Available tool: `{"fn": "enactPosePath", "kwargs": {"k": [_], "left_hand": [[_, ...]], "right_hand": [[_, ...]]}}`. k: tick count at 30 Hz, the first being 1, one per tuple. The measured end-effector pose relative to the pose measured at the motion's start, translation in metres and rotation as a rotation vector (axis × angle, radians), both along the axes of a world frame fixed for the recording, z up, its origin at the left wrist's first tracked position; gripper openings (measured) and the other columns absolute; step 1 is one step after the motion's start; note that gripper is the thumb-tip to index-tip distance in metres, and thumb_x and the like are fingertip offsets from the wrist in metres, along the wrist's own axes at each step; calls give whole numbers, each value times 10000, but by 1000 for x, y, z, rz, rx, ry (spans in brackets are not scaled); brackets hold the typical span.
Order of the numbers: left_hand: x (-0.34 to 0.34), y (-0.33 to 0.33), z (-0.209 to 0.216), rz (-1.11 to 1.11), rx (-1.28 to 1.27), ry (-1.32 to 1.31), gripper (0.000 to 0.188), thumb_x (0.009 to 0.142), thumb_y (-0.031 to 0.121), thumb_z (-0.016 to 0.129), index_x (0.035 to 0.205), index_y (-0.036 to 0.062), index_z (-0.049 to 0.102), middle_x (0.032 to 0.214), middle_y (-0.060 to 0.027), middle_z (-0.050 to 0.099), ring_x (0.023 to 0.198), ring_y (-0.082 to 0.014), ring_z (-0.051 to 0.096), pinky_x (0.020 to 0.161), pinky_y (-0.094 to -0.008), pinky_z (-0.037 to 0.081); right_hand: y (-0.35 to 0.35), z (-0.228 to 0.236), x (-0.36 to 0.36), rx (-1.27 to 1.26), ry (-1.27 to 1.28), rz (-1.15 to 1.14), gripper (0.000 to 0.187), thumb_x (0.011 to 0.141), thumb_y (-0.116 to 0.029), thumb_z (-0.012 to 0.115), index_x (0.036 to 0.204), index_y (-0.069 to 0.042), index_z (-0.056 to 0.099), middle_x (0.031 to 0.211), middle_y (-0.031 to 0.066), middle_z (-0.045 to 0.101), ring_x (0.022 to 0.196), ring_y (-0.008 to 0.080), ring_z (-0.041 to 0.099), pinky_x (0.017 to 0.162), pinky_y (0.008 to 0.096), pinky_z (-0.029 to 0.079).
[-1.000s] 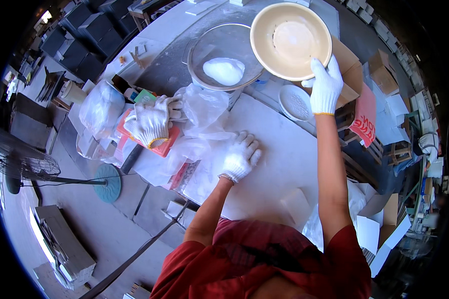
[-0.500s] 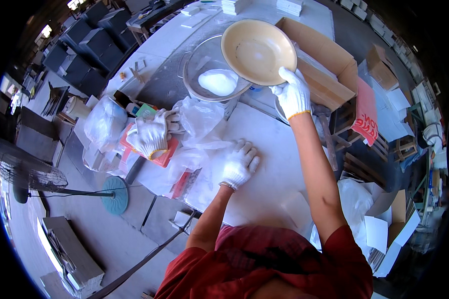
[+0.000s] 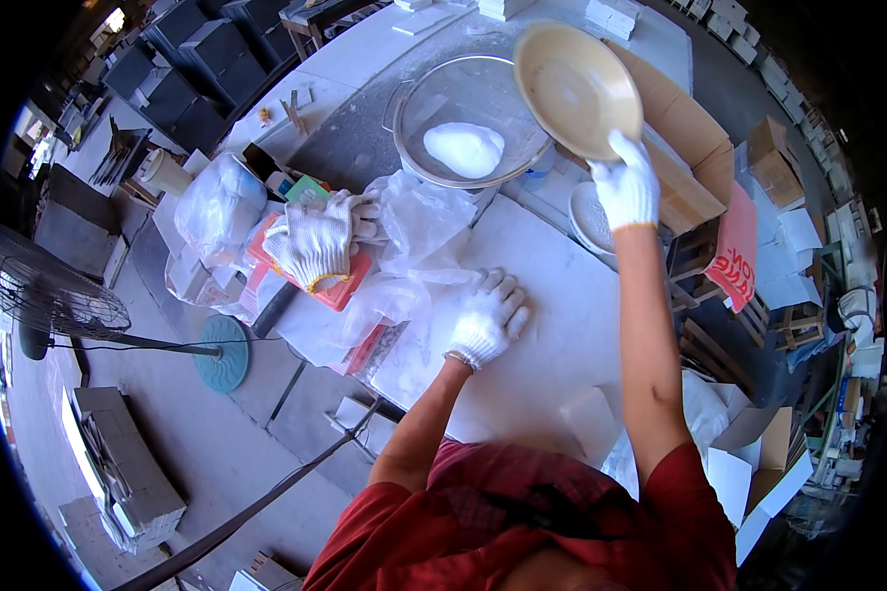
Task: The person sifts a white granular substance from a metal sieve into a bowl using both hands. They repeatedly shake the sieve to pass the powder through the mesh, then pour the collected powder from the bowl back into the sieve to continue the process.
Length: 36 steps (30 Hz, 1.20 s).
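My right hand [image 3: 627, 189], in a white knit glove, grips the near rim of a tan plastic basin [image 3: 577, 89]. The basin is held tilted above the table's far right part, with its bare inside showing. Just left of it is a large round sieve [image 3: 419, 98] with a wire rim, a mound of white powder [image 3: 461, 150] lying on its mesh. My left hand [image 3: 490, 320], gloved too, rests on the white tabletop [image 3: 542, 286] with its fingers spread and nothing in them. Beside those fingers spreads a crumpled clear plastic bag [image 3: 419, 227].
Spare white gloves [image 3: 315, 236] lie on a red box left of the bag. A cardboard box [image 3: 695, 128] stands beyond my right hand, near a pale bowl [image 3: 589, 219]. On the left, a standing fan [image 3: 54, 291] occupies the floor. White blocks [image 3: 611, 18] sit at the far edge.
My right hand has swung the basin rightward off the sieve's edge and tilted it more, uncovering the pale bowl. The whole view has shifted slightly; my left hand stays on the table.
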<state>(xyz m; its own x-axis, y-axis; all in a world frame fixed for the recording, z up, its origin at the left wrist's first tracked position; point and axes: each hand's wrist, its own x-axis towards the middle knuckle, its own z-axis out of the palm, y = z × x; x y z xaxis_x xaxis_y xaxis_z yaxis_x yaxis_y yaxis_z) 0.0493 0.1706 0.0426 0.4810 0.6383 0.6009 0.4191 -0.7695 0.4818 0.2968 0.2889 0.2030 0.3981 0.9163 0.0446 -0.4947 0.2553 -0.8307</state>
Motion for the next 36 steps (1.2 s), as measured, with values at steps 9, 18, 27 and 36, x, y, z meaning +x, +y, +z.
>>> {"fn": "enactPosePath", "kwargs": {"k": [9, 18, 27, 36], "left_hand": [[3, -1, 0, -27, -32, -3, 227, 895, 208, 700, 1046, 40, 719, 1176, -146, 680, 1208, -382, 606, 1063, -542, 442], [4, 0, -7, -25, -27, 38, 248, 893, 227, 707, 1056, 41, 727, 1182, -164, 683, 1217, -414, 600, 1107, -565, 418], [5, -1, -4, -23, -19, 84, 251, 891, 243, 702, 1034, 38, 728, 1189, -168, 681, 1225, -408, 600, 1107, -561, 417], [-1, 0, -3, -12, -42, 48, 267, 875, 246, 711, 1030, 29, 722, 1179, -159, 676, 1222, -387, 601, 1088, -546, 425]], "right_hand": [[-214, -89, 61, -349, -94, -248, 341, 979, -108, 665, 1302, 0, 653, 1047, 109, 727, 699, 180, 679, 471, 283, 477], [-318, -134, 63, -541, -107, -346, 384, 959, -85, 653, 1336, -17, 683, 1010, 85, 749, 583, 157, 667, 385, 255, 432], [-325, -165, 96, -561, -367, -325, 464, 966, -96, 666, 1416, 17, 647, 1177, 116, 750, 921, 219, 744, 726, 317, 598], [-287, -104, 57, -873, -1722, -555, 604, 969, -242, 730, 1525, -72, 570, 1483, 208, 613, 1291, 402, 614, 1103, 492, 488]]}}
